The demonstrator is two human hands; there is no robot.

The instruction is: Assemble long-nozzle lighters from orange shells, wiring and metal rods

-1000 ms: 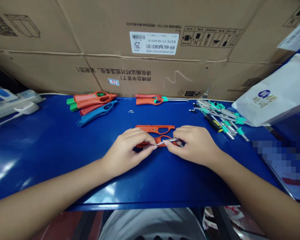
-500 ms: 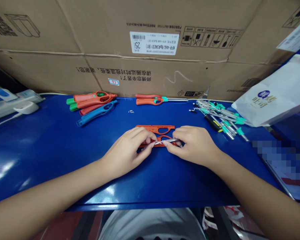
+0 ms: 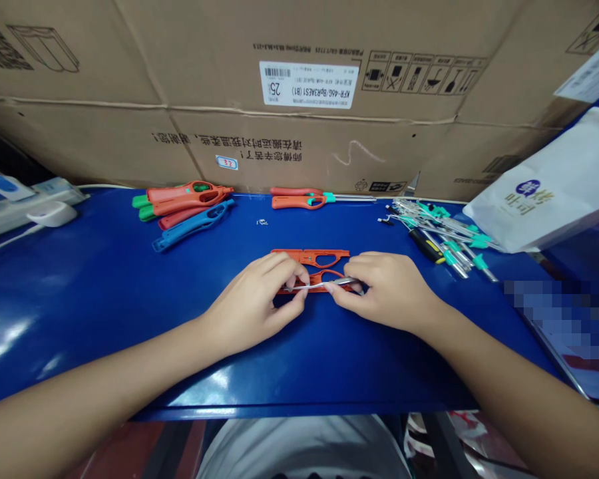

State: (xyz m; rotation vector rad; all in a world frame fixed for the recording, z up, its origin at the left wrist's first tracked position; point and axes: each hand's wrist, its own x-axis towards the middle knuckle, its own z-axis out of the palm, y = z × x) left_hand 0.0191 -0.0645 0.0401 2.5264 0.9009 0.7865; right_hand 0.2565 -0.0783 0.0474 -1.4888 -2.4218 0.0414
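Mid-frame, the right hand (image 3: 379, 285) pinches the metal rod (image 3: 344, 281), probably light, stiff, best held mid-shaft; whether the left hand (image 3: 254, 289) grips anything, I cannot tell.

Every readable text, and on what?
"KFR-46G/BpR3AES1 (B1)": white label, inverted.
"25" or "52": same label.
"师傅您辛苦了!": cardboard box, inverted.
"请在搬运时对我温柔些,谢谢您!": same box.
"33", apparently: small sticker.
"烤吐司": white bag; circled character blurred.
Too small or blurred: other print, right-edge label.
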